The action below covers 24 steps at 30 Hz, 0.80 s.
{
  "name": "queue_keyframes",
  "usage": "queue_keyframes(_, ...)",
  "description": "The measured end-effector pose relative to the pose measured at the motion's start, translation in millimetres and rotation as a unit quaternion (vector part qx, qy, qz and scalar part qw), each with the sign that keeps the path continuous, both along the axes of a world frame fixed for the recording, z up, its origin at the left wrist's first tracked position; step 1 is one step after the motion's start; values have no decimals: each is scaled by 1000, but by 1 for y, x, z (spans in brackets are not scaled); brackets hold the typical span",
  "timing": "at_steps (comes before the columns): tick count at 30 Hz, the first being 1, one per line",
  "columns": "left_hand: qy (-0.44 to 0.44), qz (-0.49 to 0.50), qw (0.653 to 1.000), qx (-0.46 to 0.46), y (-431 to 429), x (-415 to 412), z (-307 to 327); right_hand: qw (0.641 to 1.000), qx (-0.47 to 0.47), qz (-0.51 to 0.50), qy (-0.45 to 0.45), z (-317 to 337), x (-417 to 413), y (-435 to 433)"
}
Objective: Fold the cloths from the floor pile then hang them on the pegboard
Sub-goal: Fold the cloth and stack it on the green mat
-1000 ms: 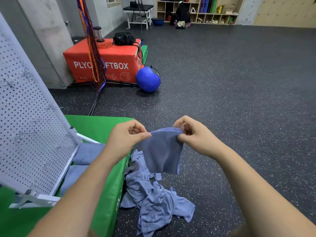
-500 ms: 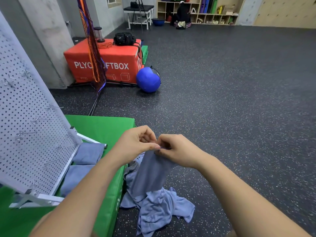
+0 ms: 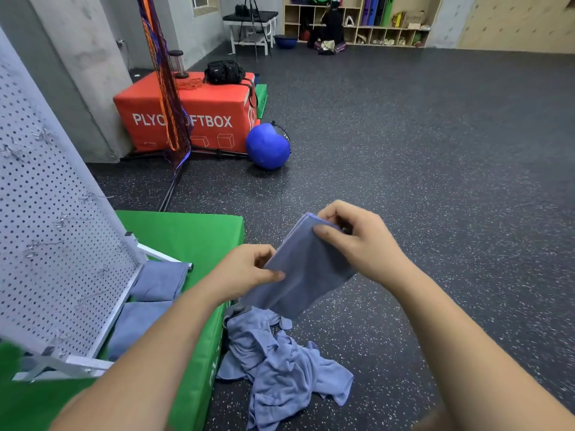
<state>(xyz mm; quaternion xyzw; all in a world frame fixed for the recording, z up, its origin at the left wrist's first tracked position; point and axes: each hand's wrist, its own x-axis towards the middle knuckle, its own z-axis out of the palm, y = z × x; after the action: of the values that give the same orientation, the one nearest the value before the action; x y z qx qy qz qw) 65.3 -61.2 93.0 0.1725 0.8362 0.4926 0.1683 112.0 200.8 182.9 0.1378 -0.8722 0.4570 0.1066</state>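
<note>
I hold a folded blue cloth [image 3: 306, 269] in the air between both hands. My left hand [image 3: 245, 273] pinches its near left edge. My right hand [image 3: 357, 241] grips its far upper corner, thumb on top. The cloth is a narrow, tilted strip, several layers thick. Below it, a crumpled pile of blue cloths [image 3: 280, 362] lies on the dark floor beside the green mat. The white pegboard [image 3: 53, 231] with metal hooks leans at the left, standing on the mat.
A green mat [image 3: 186, 234] carries the pegboard's frame, and two folded blue cloths [image 3: 155, 287] lie on it under the board. Farther off stand an orange plyo soft box [image 3: 199, 113], a blue ball [image 3: 267, 146] and a hanging net. Shelves line the far wall.
My hands came together, folding the cloth in half, then drew apart again. The cloth went from hanging wide to a narrower, thicker strip held tilted, with my right hand higher and farther away.
</note>
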Motion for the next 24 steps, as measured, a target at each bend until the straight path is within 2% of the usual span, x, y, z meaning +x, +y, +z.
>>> queue_keyframes(6,-22,42,999,-1,-13,-7,2,995,-53,-81,20,8,-6,29)
queue_keyframes(13,17,76,990,-117,-32,-15,2,977,-122,-172,33,8,-13,51)
queue_keyframes(15,-16,97,993,-59,-33,-16,4,971,-131,-196,35,9,-13,53)
queue_keyframes(17,-55,138,987,55,-30,-18,8,967,-133,-216,33,8,-14,55)
queue_keyframes(20,-92,196,952,215,-23,-20,16,964,-119,-237,27,6,-15,56)
queue_keyframes(24,-88,234,920,303,-14,-16,23,961,-79,-265,26,3,-17,52)
